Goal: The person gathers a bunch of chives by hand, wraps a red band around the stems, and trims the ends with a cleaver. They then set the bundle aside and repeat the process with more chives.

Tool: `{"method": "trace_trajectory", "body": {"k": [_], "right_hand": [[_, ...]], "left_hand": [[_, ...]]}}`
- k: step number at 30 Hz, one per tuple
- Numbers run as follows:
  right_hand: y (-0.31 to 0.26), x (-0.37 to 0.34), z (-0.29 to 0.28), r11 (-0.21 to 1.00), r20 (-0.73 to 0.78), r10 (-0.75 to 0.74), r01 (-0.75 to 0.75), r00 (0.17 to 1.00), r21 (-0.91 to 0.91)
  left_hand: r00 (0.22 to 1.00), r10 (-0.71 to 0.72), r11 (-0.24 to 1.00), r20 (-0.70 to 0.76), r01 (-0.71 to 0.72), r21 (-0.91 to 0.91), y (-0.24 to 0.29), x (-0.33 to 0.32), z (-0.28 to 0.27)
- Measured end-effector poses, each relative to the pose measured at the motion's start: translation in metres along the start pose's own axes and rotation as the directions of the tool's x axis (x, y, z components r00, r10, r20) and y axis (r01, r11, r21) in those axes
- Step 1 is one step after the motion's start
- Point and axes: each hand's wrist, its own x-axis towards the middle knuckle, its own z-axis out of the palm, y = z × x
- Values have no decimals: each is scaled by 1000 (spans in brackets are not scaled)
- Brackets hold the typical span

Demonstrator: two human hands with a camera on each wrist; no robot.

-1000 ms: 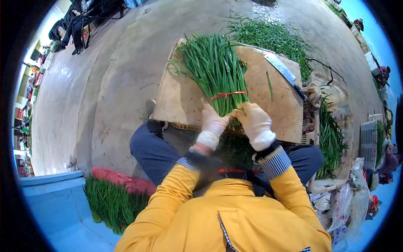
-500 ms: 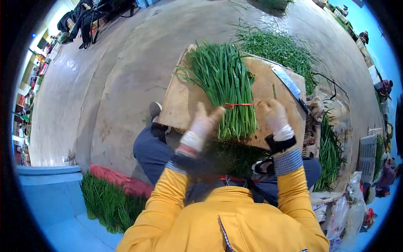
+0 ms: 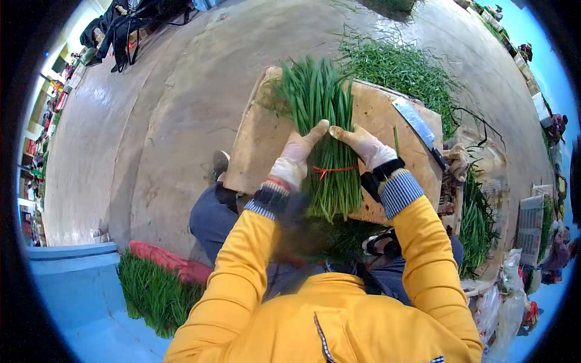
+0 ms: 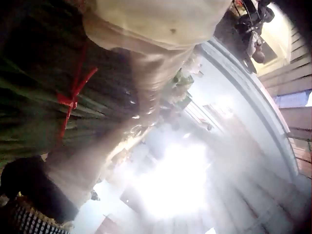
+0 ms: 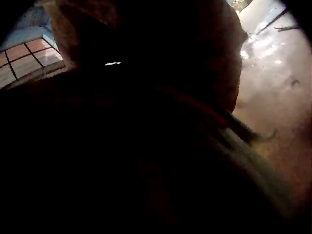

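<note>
A thick bundle of green chives [image 3: 333, 196] lies on a worn wooden board [image 3: 251, 148], bound with a red tie [image 3: 334, 170]. My gloved left hand [image 3: 295, 154] grips its left side above the tie, and my gloved right hand [image 3: 368, 148] grips the right side. Both thumbs lie over the top, tips almost meeting; the other fingers are hidden by the leaves. In the left wrist view the red tie [image 4: 70, 103] crosses dark stems beside the gloves. The right wrist view is mostly dark.
A cleaver [image 3: 417, 124] and a loose leaf [image 3: 396, 139] lie on the board's right side. Loose chive leaves [image 3: 399, 72] are heaped on the floor behind. More chives stand in a crate at right [image 3: 475, 224] and beside a red cloth at left [image 3: 160, 293].
Both hands left the stems below the tie, came apart to either side, and now hold the bundle above the tie. The bundle has shifted toward me, its stem ends nearer the board's front edge.
</note>
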Motion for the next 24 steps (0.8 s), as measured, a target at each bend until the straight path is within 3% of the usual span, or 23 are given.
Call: {"method": "trace_trajectory", "body": {"k": [1,3,4,5,6,7,9,11,12,13,14,16,17,18,19,20,21,22,23,24], "right_hand": [[-2,-7,1,996,-8,-93,93,996,13],[-38,-39,17,972,29,-223,220,974,85],[-59,-57,25,952,49,-237,222,970,213],[-67,-65,24,948,38,-244,230,969,218],[-74,-72,23,918,10,-370,364,929,155],[-81,-77,21,866,-7,-493,492,870,84],[-91,-87,14,855,1,-509,505,861,117],[-102,-102,12,886,144,-454,463,879,-33],[-123,-123,29,881,-32,-330,295,944,-369],[-112,-118,24,880,-34,-337,301,941,-367],[-89,-102,13,872,126,-429,447,894,-201],[-56,-79,-1,772,374,-629,607,682,191],[-60,-82,5,768,371,-633,611,679,193],[-68,-88,17,812,298,-574,577,763,87],[-79,-93,27,847,212,-516,531,830,-19],[-90,-95,32,747,206,-566,602,798,-281],[-87,-88,34,680,243,-604,649,760,-340],[-83,-80,36,675,178,-616,631,767,-383],[-79,-75,41,678,107,-623,603,775,-421],[-91,-83,56,479,92,-731,603,677,-638]], "left_hand": [[1000,-8,1000,-2,8,5,10,-17,12],[979,120,991,163,-109,-73,31,-50,36],[980,111,993,167,-101,-65,46,-60,49],[933,251,965,258,-261,4,64,-69,61],[855,375,906,358,-420,55,73,-74,69],[849,376,903,371,-425,58,77,-76,73],[739,524,775,424,-620,123,83,-80,80],[754,506,771,417,-613,174,83,-83,78],[772,465,755,433,-602,261,79,-82,74],[788,425,730,445,-589,346,77,-81,72],[782,443,766,437,-584,269,71,-86,73],[818,424,818,390,-530,222,63,-87,68],[853,393,868,342,-468,169,59,-87,67],[769,473,809,429,-573,134,55,-84,70],[763,476,804,438,-579,135,53,-78,70],[728,514,801,453,-596,50,51,-69,69],[694,550,795,465,-605,-38,45,-56,66],[816,390,918,425,-380,-113,43,-35,43],[618,287,956,732,-141,-256,60,-37,40],[687,369,924,626,-199,-326,56,-46,46]]}}
